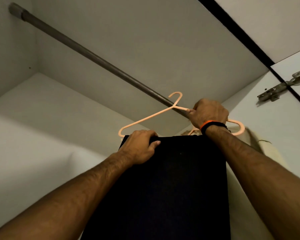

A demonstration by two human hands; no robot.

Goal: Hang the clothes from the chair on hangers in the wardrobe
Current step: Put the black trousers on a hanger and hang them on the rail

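Person reaching up into a white-walled wardrobe (42,104), both arms raised. Right hand (210,113) is clenched round the right shoulder of a thin peach plastic hanger (145,118), holding it up just below the dark grey metal hanging rod (87,51); the hanger's hook looks near or level with the rod, can't tell if it is over it yet. Left hand (140,144) grips the top edge of a dark, near-black folded garment (171,179), thumb on the front, fingers curled over the fold; the cloth appears draped over the hanger's lower bar and hangs straight down. Behind the right wrist, a cream garment (260,144) hangs at the rod's right end, apparently on another peach hanger, so at least one piece looks done. Black-and-orange wristband (211,125) on right wrist, metal door hinge (280,87) at right. Judgement: mid-task, dark piece on its hanger but hooking unconfirmed. Chair not in view, remaining clothes unknown.
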